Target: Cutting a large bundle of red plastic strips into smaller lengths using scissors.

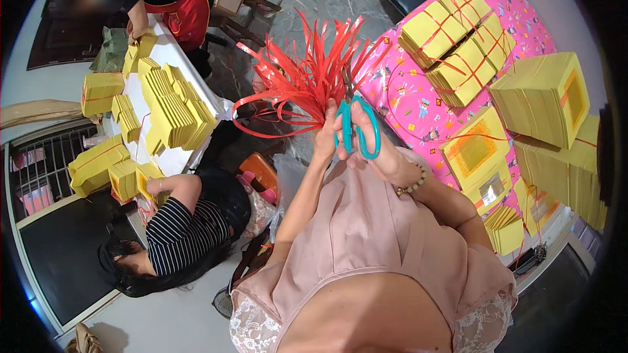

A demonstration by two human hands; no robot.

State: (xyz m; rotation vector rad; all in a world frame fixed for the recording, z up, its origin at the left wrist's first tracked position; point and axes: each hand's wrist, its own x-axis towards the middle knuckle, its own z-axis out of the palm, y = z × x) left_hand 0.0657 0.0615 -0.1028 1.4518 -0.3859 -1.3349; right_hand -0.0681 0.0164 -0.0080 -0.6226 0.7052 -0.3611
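Note:
My left hand (325, 137) grips a thick bundle of red plastic strips (302, 78) by its lower end, the loose ends fanning up and to the left. My right hand (369, 132) holds teal-handled scissors (358, 127), fingers through the loops. Their dark blades (346, 85) point up into the bundle just above my left fist. A bead bracelet (411, 184) circles my right wrist. Both forearms rise from my pink top at the lower middle.
A pink patterned table (418, 101) on the right carries tied yellow paper stacks (454, 36) and larger yellow bundles (546, 95). On the left, two other people work at a white table (171, 55) covered with yellow paper stacks (173, 108). Grey stone floor lies between.

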